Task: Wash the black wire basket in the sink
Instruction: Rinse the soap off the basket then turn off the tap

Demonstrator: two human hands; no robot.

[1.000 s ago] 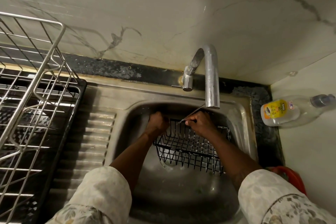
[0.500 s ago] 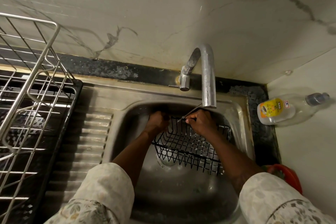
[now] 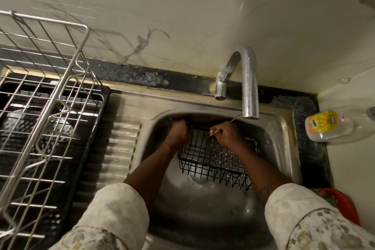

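Observation:
The black wire basket (image 3: 213,160) stands in the steel sink (image 3: 280,148), under the curved tap (image 3: 248,87). My left hand (image 3: 179,133) grips the basket's far left rim with curled fingers. My right hand (image 3: 227,135) sits on the far rim near the middle and pinches a thin metal tool (image 3: 235,118) whose free end sticks up toward the tap's spout. No water stream is visible from the spout. The basket's far right part is hidden behind my right forearm.
A steel wire dish rack (image 3: 46,107) on a black tray (image 3: 105,95) stands left of the ribbed drainboard (image 3: 119,148). A clear bottle with a yellow label (image 3: 328,126) lies on the counter at the right. A red object (image 3: 345,207) shows at the lower right.
Both hands stay on the basket's far rim. The view has shifted slightly; the basket and hands have hardly moved.

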